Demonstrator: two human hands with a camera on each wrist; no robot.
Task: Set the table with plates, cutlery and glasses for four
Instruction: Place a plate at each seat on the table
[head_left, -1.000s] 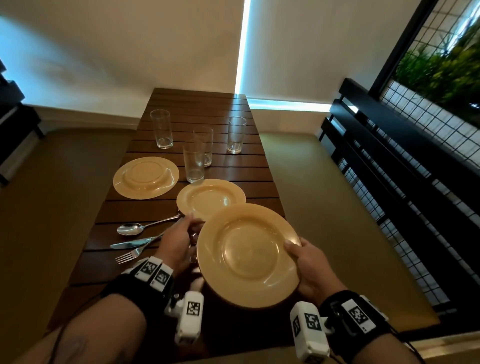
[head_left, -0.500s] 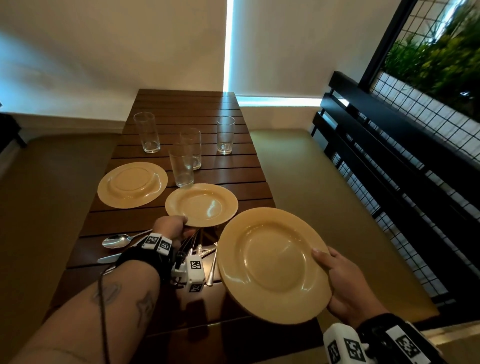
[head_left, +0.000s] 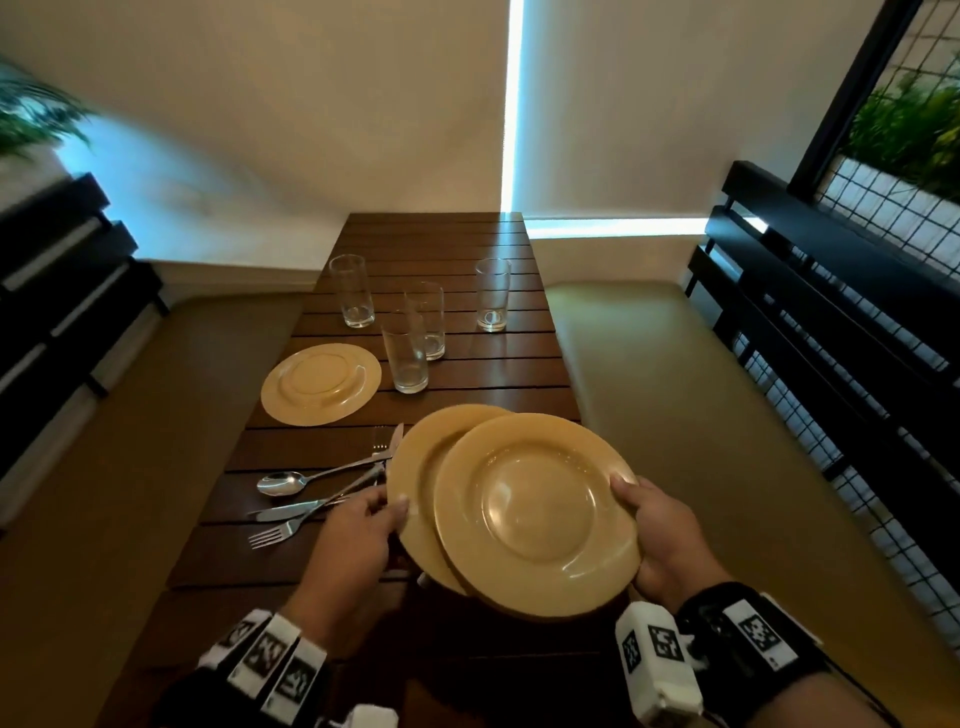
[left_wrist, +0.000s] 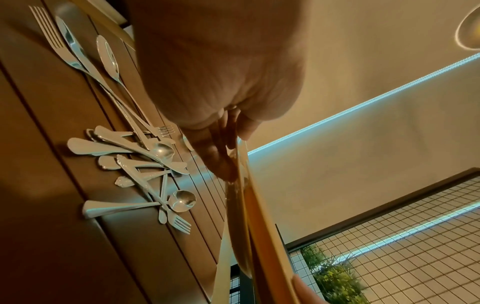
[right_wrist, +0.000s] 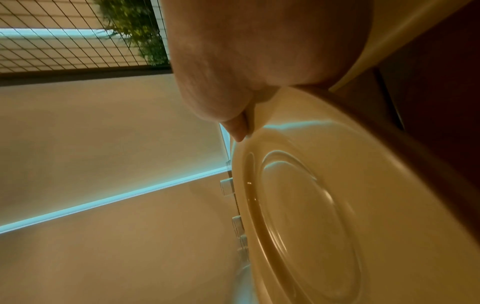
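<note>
Plates: two yellow ones held above near end of slatted wooden desk; upper plate gripped at right rim by right hand, thumb on top, fingers curled round rim; lower plate partly under upper one, offset left, pinched at left rim by left hand, thumb on rim, fingers underneath; third yellow plate flat on desk, left side, well apart from held pair; four empty glasses upright farther along desk; spoon, knife, fork lying on desk left of left hand; heap of cutlery on desk below held plates, crossed and overlapping; benches either side.
</note>
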